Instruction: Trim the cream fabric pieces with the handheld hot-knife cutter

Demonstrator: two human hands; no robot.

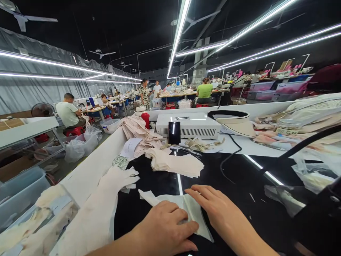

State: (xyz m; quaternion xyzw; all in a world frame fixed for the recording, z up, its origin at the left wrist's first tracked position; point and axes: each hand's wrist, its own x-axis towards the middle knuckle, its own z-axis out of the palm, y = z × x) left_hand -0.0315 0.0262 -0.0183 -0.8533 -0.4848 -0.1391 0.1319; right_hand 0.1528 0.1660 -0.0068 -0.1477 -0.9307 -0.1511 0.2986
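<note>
Cloth (194,210) is spread, but creased, on the near tabletop (250,181) under the right hand (218,206), unclenched, and left hand (165,227), grip not discernible; handling appears unfinished, the far stack (176,163) being left untouched.

Single view, from camera worn on person's head. Faces forward and down, across black glossy tabletop (245,177). Nearest to lens: left hand (170,227) and right hand (217,204), large, at lower middle of frame. White vented box (189,126) stands farther, near mid-height. Beyond, view reaches deep into workshop; seated person in green top (204,91) appears small. Tilt is moderate: ceiling fan (20,16) and tube light (179,32) also enter, at top. Field very wide, grey curtain (29,90) included at left.
</note>
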